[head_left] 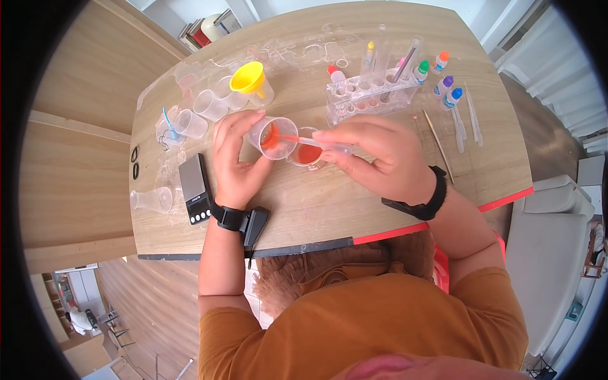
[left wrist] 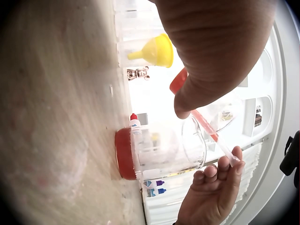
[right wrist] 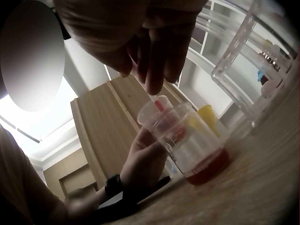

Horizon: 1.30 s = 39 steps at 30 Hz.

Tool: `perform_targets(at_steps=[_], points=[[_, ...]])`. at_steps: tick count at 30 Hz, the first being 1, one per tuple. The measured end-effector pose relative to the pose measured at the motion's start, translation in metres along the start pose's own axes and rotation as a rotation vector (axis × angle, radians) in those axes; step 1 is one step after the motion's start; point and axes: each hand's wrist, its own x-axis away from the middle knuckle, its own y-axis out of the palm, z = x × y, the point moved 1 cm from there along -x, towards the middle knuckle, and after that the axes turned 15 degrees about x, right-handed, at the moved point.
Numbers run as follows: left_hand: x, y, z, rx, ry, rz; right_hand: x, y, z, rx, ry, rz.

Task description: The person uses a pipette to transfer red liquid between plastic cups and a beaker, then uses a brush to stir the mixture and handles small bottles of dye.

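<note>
Head view: beside a clear beaker point(head_left: 309, 154) of red liquid, a clear plastic cup point(head_left: 273, 139) is clamped by fingers of the left hand point(head_left: 237, 158), a clear plastic pipette point(head_left: 335, 147) is pointed into it, pinched by the right hand point(head_left: 387, 158), and the black scale point(head_left: 195, 189) lettering is unreadable.

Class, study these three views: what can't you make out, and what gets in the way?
Scale, its reading: head view, too small.
Blue-capped bottle, its label wording: head view, too small.
Pipette, its tip: left wrist view, behind the left hand.
Rest of that hand: left wrist view, cut off by the top edge.
Beaker, its markings: right wrist view, blurred.
</note>
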Motion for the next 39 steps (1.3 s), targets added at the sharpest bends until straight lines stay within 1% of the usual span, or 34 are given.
perform_targets(at_steps=[3,6,8,12,14,15,17,20,24,26,29,39], points=[[0.000,0.000,-0.001,0.013,-0.006,0.015,0.000,-0.001,0.001,0.016,0.037,-0.010],[0.000,0.001,-0.003,0.015,0.004,0.020,-0.001,-0.004,0.001,0.004,0.044,0.016],[0.000,0.002,-0.004,0.013,0.011,0.022,-0.002,-0.008,0.001,-0.079,0.084,0.059],[0.001,0.001,-0.005,0.017,-0.004,0.024,-0.001,-0.015,0.004,-0.056,0.125,0.095],[0.000,0.001,-0.005,0.013,-0.012,0.020,0.001,-0.015,0.008,-0.153,0.215,0.188],[0.001,0.001,-0.005,0.012,-0.014,0.021,0.001,-0.015,0.008,-0.153,0.215,0.188],[0.001,0.001,-0.006,0.011,-0.015,0.023,0.000,-0.016,0.008,-0.332,0.290,0.252],[0.001,0.000,-0.006,0.017,-0.020,0.023,-0.002,-0.022,0.006,-0.339,0.304,0.246],[0.002,0.000,-0.007,0.013,-0.023,0.028,-0.003,-0.021,0.008,-0.277,0.285,0.214],[0.002,0.000,-0.008,0.008,-0.024,0.028,-0.003,-0.019,0.008,-0.099,0.230,0.149],[0.002,0.000,-0.008,0.012,-0.031,0.025,-0.002,-0.016,0.004,-0.056,0.238,0.134],[0.002,0.001,-0.008,0.018,-0.034,0.027,-0.002,-0.012,0.003,-0.079,0.245,0.180]])
